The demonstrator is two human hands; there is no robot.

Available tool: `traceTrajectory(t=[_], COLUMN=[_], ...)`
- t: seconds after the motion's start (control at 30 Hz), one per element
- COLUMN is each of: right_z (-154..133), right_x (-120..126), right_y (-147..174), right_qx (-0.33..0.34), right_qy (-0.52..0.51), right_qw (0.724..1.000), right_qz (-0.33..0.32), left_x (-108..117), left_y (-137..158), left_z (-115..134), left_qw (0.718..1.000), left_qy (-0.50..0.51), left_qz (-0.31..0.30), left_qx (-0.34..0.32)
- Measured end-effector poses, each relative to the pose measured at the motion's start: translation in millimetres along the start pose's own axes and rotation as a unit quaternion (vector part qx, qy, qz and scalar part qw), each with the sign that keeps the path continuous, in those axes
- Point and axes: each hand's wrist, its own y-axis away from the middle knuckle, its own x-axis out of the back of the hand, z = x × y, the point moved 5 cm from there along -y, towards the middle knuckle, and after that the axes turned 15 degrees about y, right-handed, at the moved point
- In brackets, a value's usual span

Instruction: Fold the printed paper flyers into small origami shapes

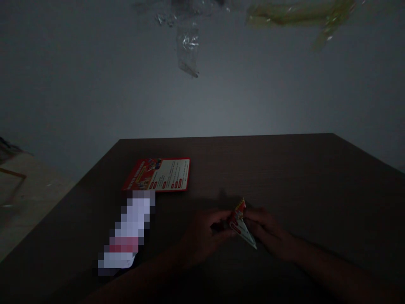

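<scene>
Between my two hands is a folded paper sheet (239,226), printed red and white, with a pointed tip at its lower right. My left hand (209,232) pinches its left side between thumb and fingers. From the other side, my right hand (264,230) grips the paper with its fingers pressed against it. Both hands are just above the dark table, in dim light. The fold's inner layers are hidden by my fingers.
A red and white printed leaflet (164,174) lies on the dark wooden table (268,164) at the left. In front of it is a pixelated, bright long object (131,226). Clear tape (188,46) and yellow tape (294,14) stick to the wall behind.
</scene>
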Motion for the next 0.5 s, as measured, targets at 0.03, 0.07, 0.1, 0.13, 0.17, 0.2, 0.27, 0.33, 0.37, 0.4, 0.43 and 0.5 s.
traceTrajectory(t=[0.03, 0.07, 0.1, 0.13, 0.17, 0.2, 0.27, 0.33, 0.37, 0.4, 0.43, 0.5], right_z=[0.2, 0.6, 1.0, 1.4, 1.9, 2.6, 3.7, 4.1, 3.9, 3.6, 3.2, 2.7], right_x=[-0.3, -0.6, -1.2, -1.8, -2.4, -3.0, -4.0, -4.7, -4.8, -4.6, -4.3, -3.5], right_y=[0.2, 0.5, 0.8, 1.3, 1.7, 2.1, 3.0, 3.6, 3.8, 4.0, 4.1, 4.2], right_qx=[-0.004, -0.007, -0.010, -0.011, -0.012, -0.015, -0.016, -0.012, -0.006, -0.001, 0.005, 0.013], right_qy=[-0.007, -0.015, -0.024, -0.033, -0.041, -0.047, -0.056, -0.055, -0.052, -0.048, -0.043, -0.036], right_qw=[1.000, 1.000, 1.000, 0.999, 0.999, 0.998, 0.998, 0.998, 0.998, 0.998, 0.998, 0.999], right_qz=[-0.005, -0.010, -0.015, -0.019, -0.022, -0.026, -0.031, -0.037, -0.039, -0.039, -0.039, -0.038], left_x=[-0.1, -0.1, 0.0, 0.0, 0.0, -0.1, -0.2, -0.1, 0.0, 0.1, 0.2, 0.1], left_y=[0.3, 0.6, 0.8, 1.0, 1.1, 1.2, 1.2, 1.3, 1.4, 1.5, 1.6, 1.8], left_z=[0.9, 1.4, 1.5, 1.4, 1.3, 1.2, 1.4, 1.8, 2.0, 2.3, 2.7, 3.5], left_qw=[1.000, 1.000, 1.000, 1.000, 1.000, 1.000, 1.000, 1.000, 1.000, 1.000, 1.000, 1.000], left_qy=[0.000, -0.001, -0.004, -0.008, -0.012, -0.015, -0.016, -0.018, -0.020, -0.024, -0.027, -0.029], left_qz=[-0.001, -0.002, -0.001, -0.001, -0.002, -0.004, -0.006, -0.007, -0.006, -0.006, -0.007, -0.007], left_qx=[-0.001, 0.000, 0.002, 0.004, 0.005, 0.005, 0.002, 0.000, -0.001, -0.002, -0.003, -0.006])
